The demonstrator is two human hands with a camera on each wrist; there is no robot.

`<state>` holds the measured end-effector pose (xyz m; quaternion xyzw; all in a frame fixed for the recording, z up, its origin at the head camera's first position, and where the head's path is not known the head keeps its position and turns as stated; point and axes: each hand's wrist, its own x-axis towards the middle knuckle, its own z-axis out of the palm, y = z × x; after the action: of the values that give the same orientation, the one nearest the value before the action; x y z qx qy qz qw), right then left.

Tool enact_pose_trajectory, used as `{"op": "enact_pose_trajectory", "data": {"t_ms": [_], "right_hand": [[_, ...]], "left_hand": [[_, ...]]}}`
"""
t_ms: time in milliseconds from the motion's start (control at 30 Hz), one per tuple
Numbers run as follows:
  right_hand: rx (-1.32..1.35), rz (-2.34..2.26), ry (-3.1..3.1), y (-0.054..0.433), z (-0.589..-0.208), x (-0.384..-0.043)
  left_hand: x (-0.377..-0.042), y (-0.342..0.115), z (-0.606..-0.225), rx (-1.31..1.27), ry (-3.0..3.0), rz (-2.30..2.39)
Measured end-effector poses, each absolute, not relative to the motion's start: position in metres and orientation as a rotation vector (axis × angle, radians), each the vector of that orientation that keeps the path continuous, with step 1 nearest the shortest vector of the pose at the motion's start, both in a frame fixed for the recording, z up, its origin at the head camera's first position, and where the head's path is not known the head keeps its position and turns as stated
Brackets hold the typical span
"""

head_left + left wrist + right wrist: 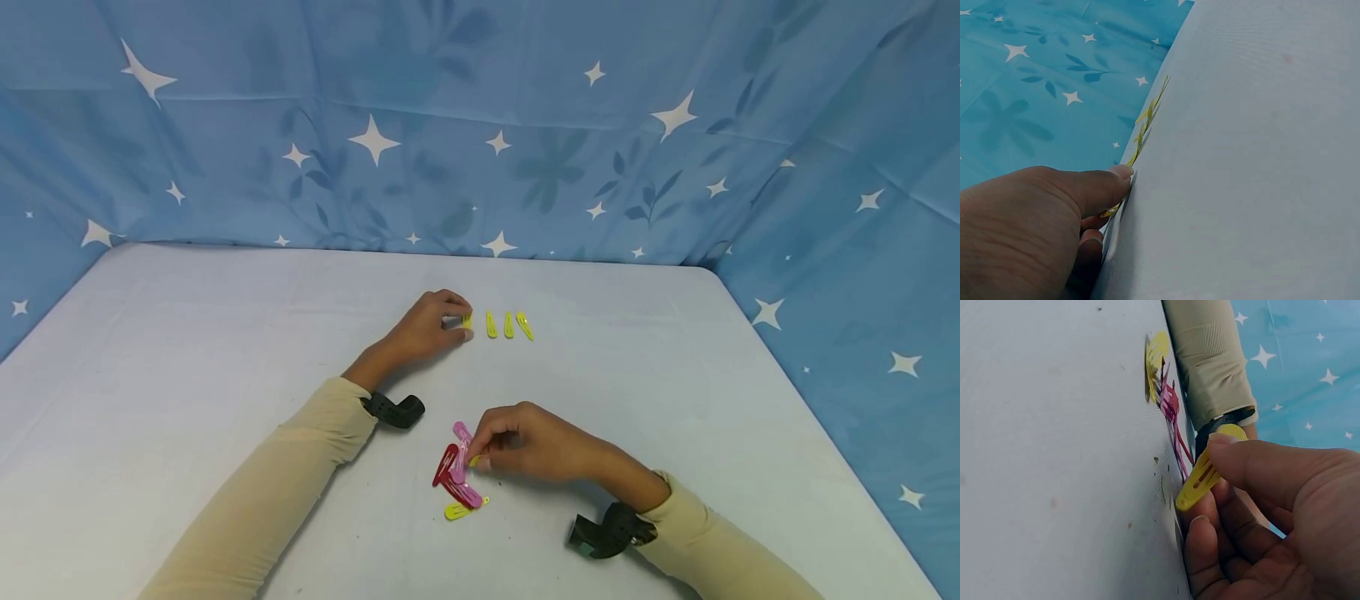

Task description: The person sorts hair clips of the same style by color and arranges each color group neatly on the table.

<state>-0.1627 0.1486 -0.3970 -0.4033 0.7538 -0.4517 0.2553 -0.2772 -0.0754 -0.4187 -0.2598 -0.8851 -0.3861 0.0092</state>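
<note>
At the far middle of the table, my left hand (431, 327) holds a yellow snap hair clip (467, 322) between thumb and fingertips, close against the tabletop. Three more yellow hair clips (508, 325) lie in a row just to its right, the last one tilted. My right hand (536, 442) pinches another yellow hair clip (1200, 478) between thumb and index finger, above the table. Beside those fingertips lies a loose pile with pink hair clips (471, 495), red hair clips (446, 463) and a yellow clip (456, 511) at its near edge.
A white-covered table (300, 517) spreads under both arms. Behind it and along its sides hangs a blue curtain (450, 100) with white stars. Each wrist carries a black camera on a strap, the left camera (401, 412) standing near the pile.
</note>
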Motion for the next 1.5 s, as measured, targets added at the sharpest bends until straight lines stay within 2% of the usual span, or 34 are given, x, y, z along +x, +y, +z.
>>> {"op": "enact_pose_trajectory", "data": {"t_ms": [433, 767, 1500], "right_hand": [[-0.932, -1.277, 2.117, 0.1492, -0.3943, -0.1638], [-0.974, -1.332, 2.09, 0.152, -0.3971, -0.1667], [-0.882, -1.408, 2.063, 0.1538, -0.4008, -0.1717]], "left_hand": [[-0.2777, -0.0747, -0.4192, -0.814, -2.763, -1.189], [-0.278, -0.0731, -0.4204, -0.81, -2.759, -1.19], [-0.2772, -0.0748, -0.4202, -0.796, -2.766, -1.184]]}}
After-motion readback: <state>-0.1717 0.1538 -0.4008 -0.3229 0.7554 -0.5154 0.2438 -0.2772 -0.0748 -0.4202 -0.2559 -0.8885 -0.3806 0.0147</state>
